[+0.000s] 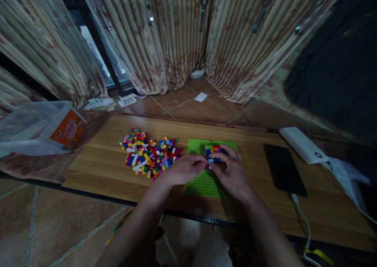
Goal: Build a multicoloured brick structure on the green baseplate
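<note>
A green studded baseplate lies on the wooden table. On its upper part sits a low structure of coloured toy bricks, with blue, red, yellow and purple parts showing. My right hand curls over this structure from the right, its fingers and thumb on the bricks and hiding part of them. From the left, my left hand reaches over the plate, thumb and fingertips pinched at the structure's near left side. Whatever is in that pinch is too small to make out. Left of the plate spreads a pile of loose toy bricks.
A clear plastic box with an orange label stands at the far left. To the right lie a black phone with a white cable and a white power bank. Striped curtains hang behind the table.
</note>
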A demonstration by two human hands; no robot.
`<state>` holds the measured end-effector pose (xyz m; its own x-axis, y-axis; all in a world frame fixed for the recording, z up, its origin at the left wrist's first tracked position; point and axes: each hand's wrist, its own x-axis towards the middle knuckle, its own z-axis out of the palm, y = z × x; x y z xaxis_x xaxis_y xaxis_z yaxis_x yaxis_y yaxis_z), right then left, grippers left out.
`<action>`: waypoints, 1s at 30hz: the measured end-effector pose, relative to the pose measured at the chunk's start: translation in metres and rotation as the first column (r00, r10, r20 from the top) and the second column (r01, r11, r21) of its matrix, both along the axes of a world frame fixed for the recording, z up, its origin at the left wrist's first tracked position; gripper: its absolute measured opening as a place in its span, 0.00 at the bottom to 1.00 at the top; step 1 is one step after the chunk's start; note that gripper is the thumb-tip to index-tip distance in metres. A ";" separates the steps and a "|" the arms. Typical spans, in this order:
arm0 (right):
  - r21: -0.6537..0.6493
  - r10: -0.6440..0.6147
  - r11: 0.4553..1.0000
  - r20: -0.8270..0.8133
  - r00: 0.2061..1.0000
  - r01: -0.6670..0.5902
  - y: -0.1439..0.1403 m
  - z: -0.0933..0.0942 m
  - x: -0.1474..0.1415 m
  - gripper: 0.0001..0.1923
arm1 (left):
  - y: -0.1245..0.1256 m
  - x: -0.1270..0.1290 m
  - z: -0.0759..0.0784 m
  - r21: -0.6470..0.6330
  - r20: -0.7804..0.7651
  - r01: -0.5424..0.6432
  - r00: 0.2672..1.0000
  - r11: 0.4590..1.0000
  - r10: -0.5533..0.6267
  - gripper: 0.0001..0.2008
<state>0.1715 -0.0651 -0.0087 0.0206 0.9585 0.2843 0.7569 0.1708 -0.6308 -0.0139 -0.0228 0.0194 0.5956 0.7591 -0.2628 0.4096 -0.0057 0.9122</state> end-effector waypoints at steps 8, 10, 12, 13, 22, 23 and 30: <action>0.020 -0.098 0.995 -0.074 0.992 0.099 0.002 -0.006 0.004 0.13 | -0.001 0.003 -0.002 -0.032 0.028 -0.020 0.999 0.999 0.021 0.15; 0.022 -0.146 0.989 -0.095 0.985 0.149 0.003 -0.008 0.005 0.15 | -0.001 0.004 -0.002 -0.029 0.035 -0.024 0.999 0.999 0.025 0.14; 0.025 -0.195 0.980 -0.109 0.975 0.199 0.005 -0.011 0.004 0.18 | -0.001 0.004 -0.001 -0.012 0.034 -0.026 0.999 1.000 0.026 0.14; 0.023 -0.216 0.975 -0.109 0.970 0.220 0.005 -0.012 0.002 0.20 | -0.001 0.004 -0.001 -0.005 0.032 -0.026 0.999 1.000 0.026 0.13; 0.025 -0.263 0.964 -0.068 0.962 0.265 0.008 -0.019 -0.008 0.28 | 0.000 0.005 -0.005 0.020 0.043 -0.004 0.999 1.000 0.003 0.13; 0.020 -0.268 0.963 -0.075 0.960 0.270 0.008 -0.019 -0.009 0.28 | 0.000 0.005 -0.005 0.027 0.036 -0.005 0.999 1.000 0.004 0.13; -0.060 -0.315 0.949 -0.115 0.942 0.310 0.012 -0.015 -0.011 0.31 | 0.000 0.006 -0.006 0.033 0.026 -0.007 1.000 0.999 0.006 0.15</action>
